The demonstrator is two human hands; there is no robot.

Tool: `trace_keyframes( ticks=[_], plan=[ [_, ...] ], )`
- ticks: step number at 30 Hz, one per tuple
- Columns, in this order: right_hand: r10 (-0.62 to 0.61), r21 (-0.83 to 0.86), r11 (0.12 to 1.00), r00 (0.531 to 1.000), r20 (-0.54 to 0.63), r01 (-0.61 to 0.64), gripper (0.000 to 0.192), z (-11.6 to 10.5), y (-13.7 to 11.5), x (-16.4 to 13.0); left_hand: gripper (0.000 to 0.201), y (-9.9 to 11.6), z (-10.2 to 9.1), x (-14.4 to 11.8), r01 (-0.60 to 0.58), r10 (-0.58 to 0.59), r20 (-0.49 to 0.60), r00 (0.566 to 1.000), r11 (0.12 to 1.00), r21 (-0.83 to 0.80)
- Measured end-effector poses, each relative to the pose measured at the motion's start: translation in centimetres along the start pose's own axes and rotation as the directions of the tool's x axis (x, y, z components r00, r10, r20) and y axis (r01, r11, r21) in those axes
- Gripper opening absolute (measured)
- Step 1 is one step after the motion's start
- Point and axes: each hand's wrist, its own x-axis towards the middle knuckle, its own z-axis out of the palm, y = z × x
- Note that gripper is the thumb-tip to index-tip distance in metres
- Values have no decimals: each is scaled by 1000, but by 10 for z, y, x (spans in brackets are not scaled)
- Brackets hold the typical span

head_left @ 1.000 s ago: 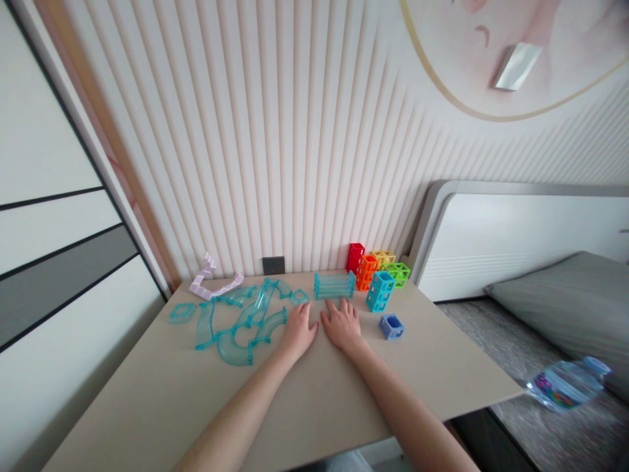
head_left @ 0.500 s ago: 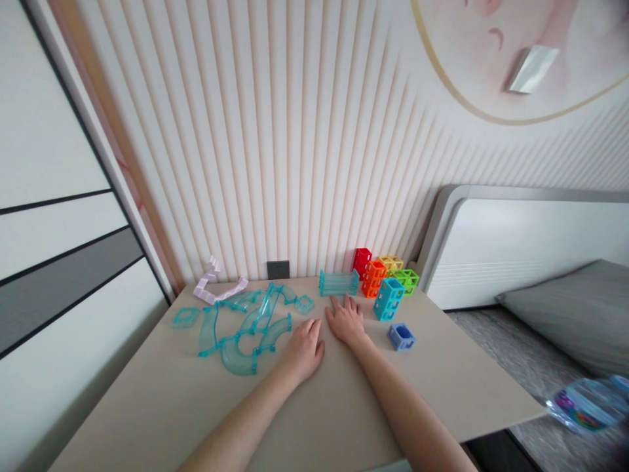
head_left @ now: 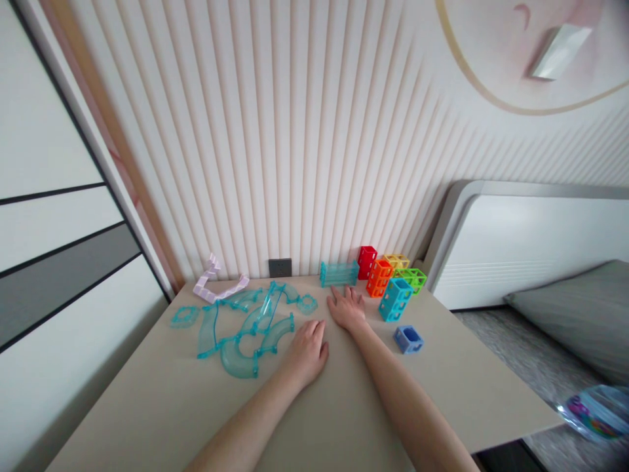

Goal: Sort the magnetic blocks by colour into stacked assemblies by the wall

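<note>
My left hand (head_left: 307, 351) lies flat on the beige table (head_left: 147, 406), fingers apart, holding nothing, just right of a heap of clear teal curved track pieces (head_left: 248, 321). My right hand (head_left: 348, 307) also rests flat and empty, its fingertips close to a teal ribbed straight piece (head_left: 339, 273) by the wall. To its right stand a teal cage block (head_left: 394, 299), an orange one (head_left: 380, 277), a red one (head_left: 366, 261), plus yellow (head_left: 397, 261) and green (head_left: 411, 279) ones. A small blue cube (head_left: 407, 339) sits alone.
A lilac zigzag track piece (head_left: 216, 284) lies at the back left, a teal square piece (head_left: 183, 316) beside it. A wall socket (head_left: 280, 267) sits behind the table. A bed with a grey pillow (head_left: 574, 314) stands on the right; a plastic bag (head_left: 597, 410) lies below.
My left hand has slid back toward me along the table. My right hand has moved forward toward the teal ribbed piece. The view has shifted slightly.
</note>
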Motion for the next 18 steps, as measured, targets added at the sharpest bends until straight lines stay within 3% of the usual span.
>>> trace_keyframes(
  ticks=[18],
  plan=[
    [16, -23, 1000, 1000, -7, -16, 58, 2, -6, 15, 51, 2, -2, 1, -4, 4, 4, 1000, 1000, -25]
  ],
)
